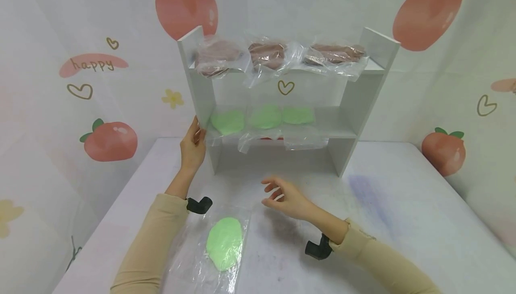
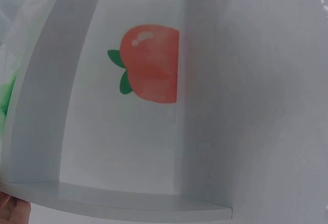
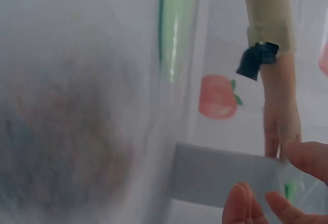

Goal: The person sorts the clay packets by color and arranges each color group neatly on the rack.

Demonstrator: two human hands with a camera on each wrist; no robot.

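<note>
My left hand (image 1: 192, 150) is at the left side panel (image 1: 197, 92) of a white shelf unit, its fingers against the panel's outer face beside the middle shelf. In the left wrist view only a bit of the fingers (image 2: 14, 209) shows, past the panel edge. My right hand (image 1: 288, 197) hovers in front of the unit with loosely bent fingers and nothing in them. Three flat light-green pieces (image 1: 229, 122) in clear bags lie side by side on the middle shelf. Another light-green piece (image 1: 224, 243) in a clear bag lies on the table between my forearms.
Several brown lumps (image 1: 267, 55) in clear plastic line the top shelf (image 1: 374, 66), bag edges hanging over the front. The right part of the middle shelf (image 1: 334, 123) shows bare board. A white table (image 1: 403, 222) carries the unit; a fruit-printed cloth (image 1: 133, 7) hangs behind.
</note>
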